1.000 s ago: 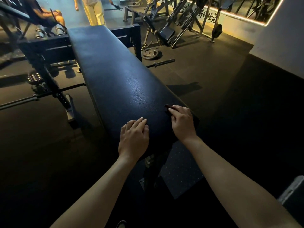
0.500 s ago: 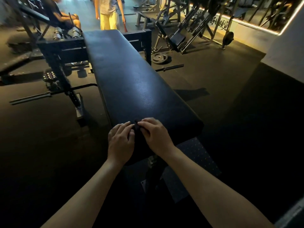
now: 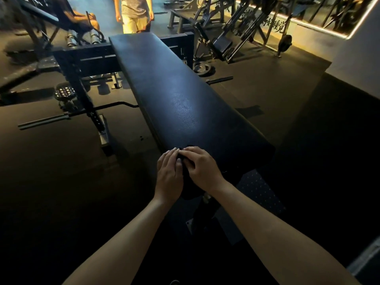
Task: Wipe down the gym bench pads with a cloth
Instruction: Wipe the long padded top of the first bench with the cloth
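Note:
The long black bench pad point(image 3: 174, 95) runs away from me toward the back. Both hands meet at its near left corner. A small dark cloth point(image 3: 183, 156) is bunched between them and mostly hidden. My left hand point(image 3: 169, 175) lies on the pad's corner, its thumb and forefinger pinching the cloth's left side. My right hand point(image 3: 202, 168) has its fingers curled over the cloth from the right. The pad has a dull sheen in the middle.
The bench frame point(image 3: 82, 58) and a barbell point(image 3: 45, 120) on the floor lie to the left. A weight plate point(image 3: 202, 68) and a short bar point(image 3: 220, 80) lie to the right. One person stands point(image 3: 135, 15) beyond the far end and another sits point(image 3: 80, 17) at the back left.
My right hand slid the cloth from the pad's near right edge across to the near left corner. My left hand closed in and took hold of the cloth too.

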